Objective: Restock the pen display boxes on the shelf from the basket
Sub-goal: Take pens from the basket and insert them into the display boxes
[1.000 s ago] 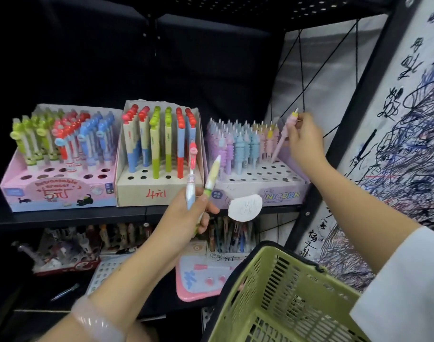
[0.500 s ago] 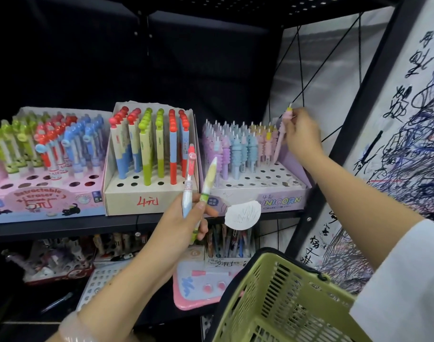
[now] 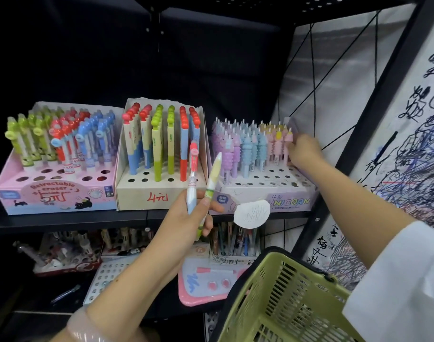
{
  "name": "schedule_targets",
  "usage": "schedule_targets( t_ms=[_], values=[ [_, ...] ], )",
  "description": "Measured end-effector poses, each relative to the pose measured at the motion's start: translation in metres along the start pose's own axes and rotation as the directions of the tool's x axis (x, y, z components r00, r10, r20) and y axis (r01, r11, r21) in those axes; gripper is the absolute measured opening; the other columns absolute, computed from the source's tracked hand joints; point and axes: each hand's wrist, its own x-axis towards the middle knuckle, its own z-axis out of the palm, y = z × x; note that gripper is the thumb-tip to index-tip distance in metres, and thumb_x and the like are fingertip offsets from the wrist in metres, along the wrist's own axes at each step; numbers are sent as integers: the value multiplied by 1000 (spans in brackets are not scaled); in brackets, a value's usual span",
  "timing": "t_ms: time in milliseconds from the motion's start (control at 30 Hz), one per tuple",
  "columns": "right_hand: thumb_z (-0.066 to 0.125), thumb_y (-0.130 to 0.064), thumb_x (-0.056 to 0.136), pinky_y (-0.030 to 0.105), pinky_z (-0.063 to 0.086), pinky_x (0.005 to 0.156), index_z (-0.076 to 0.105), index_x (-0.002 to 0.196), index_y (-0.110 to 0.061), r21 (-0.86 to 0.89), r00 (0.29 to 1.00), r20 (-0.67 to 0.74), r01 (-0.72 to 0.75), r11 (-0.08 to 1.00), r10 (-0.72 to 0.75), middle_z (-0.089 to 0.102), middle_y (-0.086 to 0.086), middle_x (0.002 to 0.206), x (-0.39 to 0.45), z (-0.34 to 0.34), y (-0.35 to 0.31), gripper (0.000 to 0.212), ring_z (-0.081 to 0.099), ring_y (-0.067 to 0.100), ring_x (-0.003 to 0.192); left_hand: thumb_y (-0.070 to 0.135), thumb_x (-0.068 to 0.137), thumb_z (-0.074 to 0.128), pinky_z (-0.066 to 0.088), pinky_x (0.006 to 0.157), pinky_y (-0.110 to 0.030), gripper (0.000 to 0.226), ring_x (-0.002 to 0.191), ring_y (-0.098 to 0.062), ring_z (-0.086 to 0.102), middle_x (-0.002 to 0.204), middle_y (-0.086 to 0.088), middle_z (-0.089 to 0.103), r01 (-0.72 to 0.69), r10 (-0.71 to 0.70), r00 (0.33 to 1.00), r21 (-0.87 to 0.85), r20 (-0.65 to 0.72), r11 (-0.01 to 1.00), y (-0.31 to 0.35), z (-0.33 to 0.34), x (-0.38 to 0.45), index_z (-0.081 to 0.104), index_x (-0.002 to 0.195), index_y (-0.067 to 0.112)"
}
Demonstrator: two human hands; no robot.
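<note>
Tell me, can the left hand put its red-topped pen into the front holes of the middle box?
Probably yes. The left hand grips the red-topped pen and a yellow pen right in front of the middle box. Its front holes show open, with nothing between them and the hand.

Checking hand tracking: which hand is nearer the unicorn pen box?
Right. The right hand is at the unicorn pen box, by its pink pens at the far right. The left hand holds two pens in front of the shelf edge, lower left.

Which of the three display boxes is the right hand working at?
The purple UNICORN box, rightmost on the shelf. The right hand is at its pink pens; the cream box and pink eraser box sit further left.
</note>
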Motion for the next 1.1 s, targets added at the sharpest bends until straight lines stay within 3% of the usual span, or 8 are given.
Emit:
schedule_targets(
  t_ms=[167,267,467,633,767,833,933,1100],
  values=[
    [44,-8,96,34,39,72,54,111,3,3,990,-142,-10,1000,11,58,22,112,-23,1,-12,22,56,33,94,19,98,41,37,42,-12,24,45,-4,48,62,8,67,-13,13,1000,2,6,1000,1,-7,-3,51,108,0],
    [49,-8,92,35,44,81,55,116,-4,151,912,-332,303,941,-241,53,11,113,-57,-1,-37,25,54,27,98,19,98,42,38,43,-15,18,47,-7,49,79,2,72,-14,14,1000,-24,-8,1000,2,-9,-3,49,105,5],
    [58,-4,83,28,46,47,67,109,-11,-80,347,-162,929,362,-924,62,14,108,-130,1,-78,28,58,24,82,18,99,41,37,40,-14,16,44,-6,50,70,3,70,-23,22,999,-34,-46,999,6,-19,-9,50,101,4],
    [74,3,72,25,43,40,71,94,-8,-161,170,-161,967,196,-972,68,11,101,-143,14,-96,24,63,26,76,21,99,40,45,47,-21,18,50,-10,54,69,-3,69,-18,11,999,-138,-52,990,14,-34,-22,56,98,13],
    [69,1,79,33,54,53,69,97,-3,-47,254,-241,961,273,-937,68,8,98,-146,22,-107,18,65,24,83,23,98,42,50,58,-21,21,67,-9,63,86,-3,70,-69,41,984,-158,-173,985,18,-56,-26,62,99,17],
    [61,-3,86,35,55,66,64,96,-6,268,494,-231,861,433,-839,66,-4,90,-154,26,-117,11,62,11,81,24,98,43,50,72,-22,20,86,-6,64,97,7,67,-111,95,963,-49,-252,993,16,-68,-27,62,98,29],
    [54,-8,93,24,54,66,56,90,-19,785,808,38,340,518,-588,63,-8,80,-168,27,-143,11,62,3,67,25,97,43,48,83,-18,23,98,8,59,104,22,62,-148,152,948,35,-280,988,17,-81,-29,57,101,43],
    [45,-5,96,20,48,62,56,101,-13,877,755,259,77,474,-602,67,19,93,-183,30,-177,14,58,8,68,22,99,40,49,58,-16,23,67,-8,64,89,4,68,-127,112,957,-39,-267,991,24,-95,-33,62,103,22]
  ],
)
